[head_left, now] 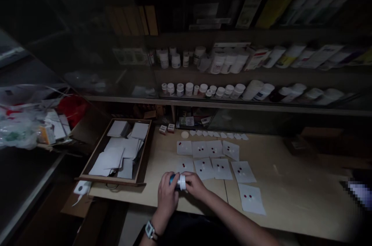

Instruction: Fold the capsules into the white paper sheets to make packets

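Both hands meet over the front of a light wooden counter (279,184). They hold a small white medicine bottle (181,182) on its side, with a blue end showing. My left hand (167,195), with a wristwatch (150,229) on its wrist, grips the blue end. My right hand (195,184) grips the white end. Several white paper squares (221,169) lie just beyond my hands, each carrying small red and white pills. The nearest square (185,167) touches neither hand, though my fingers partly block the view of it.
A wooden drawer (115,151) of white paper squares sits left of the counter. Small folded papers (217,135) line the far edge. Glass-fronted shelves of medicine bottles (226,90) stand behind. A plastic bag pile (20,125) lies at far left.
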`<state>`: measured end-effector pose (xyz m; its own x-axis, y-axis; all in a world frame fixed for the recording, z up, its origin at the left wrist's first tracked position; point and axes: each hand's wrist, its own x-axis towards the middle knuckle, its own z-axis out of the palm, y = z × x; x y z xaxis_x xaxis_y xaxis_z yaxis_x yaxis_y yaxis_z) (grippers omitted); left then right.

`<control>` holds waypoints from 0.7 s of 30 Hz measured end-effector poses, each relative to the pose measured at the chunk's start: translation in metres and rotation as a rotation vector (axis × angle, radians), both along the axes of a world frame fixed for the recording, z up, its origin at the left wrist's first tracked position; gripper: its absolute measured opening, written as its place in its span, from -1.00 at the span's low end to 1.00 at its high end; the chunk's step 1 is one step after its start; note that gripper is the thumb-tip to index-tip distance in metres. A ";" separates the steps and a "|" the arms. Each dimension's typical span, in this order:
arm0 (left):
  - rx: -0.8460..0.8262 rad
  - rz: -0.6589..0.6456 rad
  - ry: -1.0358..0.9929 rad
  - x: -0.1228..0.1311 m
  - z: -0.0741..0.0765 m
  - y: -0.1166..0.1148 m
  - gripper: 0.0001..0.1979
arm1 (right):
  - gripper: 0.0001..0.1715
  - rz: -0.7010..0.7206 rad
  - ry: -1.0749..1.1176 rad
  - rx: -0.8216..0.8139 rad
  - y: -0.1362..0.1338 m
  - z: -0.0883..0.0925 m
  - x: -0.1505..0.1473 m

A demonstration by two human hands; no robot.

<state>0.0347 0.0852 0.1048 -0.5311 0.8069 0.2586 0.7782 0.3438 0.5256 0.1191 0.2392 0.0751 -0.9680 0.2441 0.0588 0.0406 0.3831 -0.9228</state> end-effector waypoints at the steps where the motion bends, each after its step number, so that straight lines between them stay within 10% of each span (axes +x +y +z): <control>1: 0.001 -0.009 0.033 0.003 -0.001 -0.002 -0.30 | -0.80 -0.001 0.008 0.007 -0.001 -0.002 0.001; 14: 0.069 0.021 0.004 0.010 -0.013 0.003 -0.31 | -0.79 -0.095 -0.085 0.135 -0.001 -0.011 0.001; 21: 0.121 -0.003 -0.031 0.016 -0.005 0.001 -0.30 | -0.85 0.091 -0.090 0.128 0.010 0.003 0.003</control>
<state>0.0505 0.0865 0.0995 -0.5376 0.7726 0.3379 0.7621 0.2737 0.5867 0.1223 0.2496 0.0780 -0.9885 0.1510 -0.0041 0.0804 0.5030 -0.8606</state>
